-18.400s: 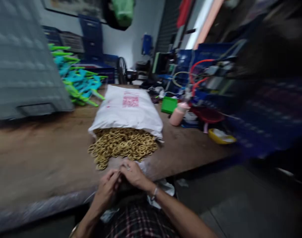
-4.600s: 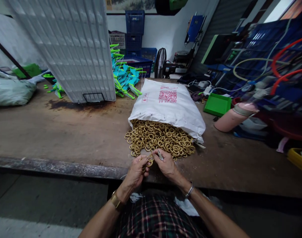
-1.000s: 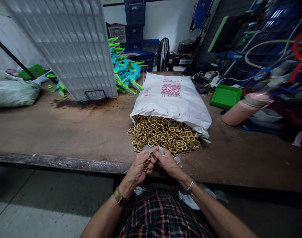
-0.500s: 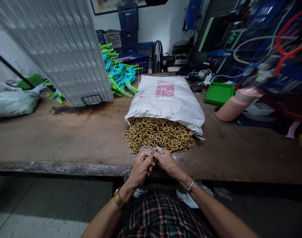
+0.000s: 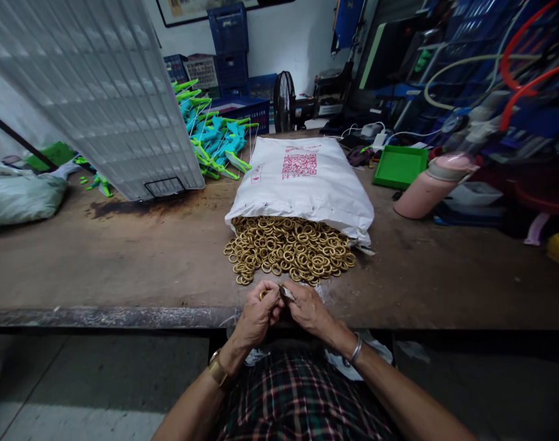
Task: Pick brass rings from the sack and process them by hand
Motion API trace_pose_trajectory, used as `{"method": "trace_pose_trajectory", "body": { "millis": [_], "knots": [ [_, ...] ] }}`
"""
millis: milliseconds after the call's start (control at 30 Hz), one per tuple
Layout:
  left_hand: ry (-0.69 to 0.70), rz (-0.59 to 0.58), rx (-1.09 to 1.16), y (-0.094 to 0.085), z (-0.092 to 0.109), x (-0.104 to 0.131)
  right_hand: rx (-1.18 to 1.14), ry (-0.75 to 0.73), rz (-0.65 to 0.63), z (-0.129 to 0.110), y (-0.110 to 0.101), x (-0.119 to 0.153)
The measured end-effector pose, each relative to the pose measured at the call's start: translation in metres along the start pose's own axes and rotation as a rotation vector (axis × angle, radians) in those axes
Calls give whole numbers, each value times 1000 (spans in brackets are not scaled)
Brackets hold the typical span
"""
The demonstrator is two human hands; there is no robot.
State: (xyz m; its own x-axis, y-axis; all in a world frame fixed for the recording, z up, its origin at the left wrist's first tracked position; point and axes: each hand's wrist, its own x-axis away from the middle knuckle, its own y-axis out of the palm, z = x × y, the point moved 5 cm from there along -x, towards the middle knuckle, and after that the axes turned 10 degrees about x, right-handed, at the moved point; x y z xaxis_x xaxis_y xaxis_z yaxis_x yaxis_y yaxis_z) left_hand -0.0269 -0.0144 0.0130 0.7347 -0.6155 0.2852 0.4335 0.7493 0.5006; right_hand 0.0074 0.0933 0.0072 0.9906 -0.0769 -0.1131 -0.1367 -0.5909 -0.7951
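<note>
My left hand (image 5: 256, 313), with a gold watch at the wrist, pinches a gold-coloured ring (image 5: 263, 294) between thumb and fingers. Close against it, my right hand (image 5: 309, 309) is closed on a small knife (image 5: 287, 294), its pale flat part showing by the thumb. The knife's dark end points at the left fingertips; whether it touches the ring I cannot tell. Just beyond both hands lies a heap of gold-coloured rings (image 5: 292, 248), spilling from the mouth of a white sack (image 5: 302, 193) with red print.
A translucent ribbed panel (image 5: 118, 104) stands at the left, beside turquoise and green plastic pieces (image 5: 219, 138). A plastic bag (image 5: 22, 193) lies farther left. On the right are a green tray (image 5: 401, 166) and a pink bottle (image 5: 426, 190). The wooden table's front edge (image 5: 100, 317) runs before me.
The small knife has tilted down in my right hand, its dark end swinging from pointing away towards the left fingertips. My left hand keeps the ring. The view has shifted slightly.
</note>
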Motion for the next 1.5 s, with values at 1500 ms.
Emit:
{"method": "trace_pose_trajectory", "body": {
  "millis": [1500],
  "knots": [
    [-144,120,308,-19,-9,5,-388,257,102,-9,-9,-20]
  ]
}}
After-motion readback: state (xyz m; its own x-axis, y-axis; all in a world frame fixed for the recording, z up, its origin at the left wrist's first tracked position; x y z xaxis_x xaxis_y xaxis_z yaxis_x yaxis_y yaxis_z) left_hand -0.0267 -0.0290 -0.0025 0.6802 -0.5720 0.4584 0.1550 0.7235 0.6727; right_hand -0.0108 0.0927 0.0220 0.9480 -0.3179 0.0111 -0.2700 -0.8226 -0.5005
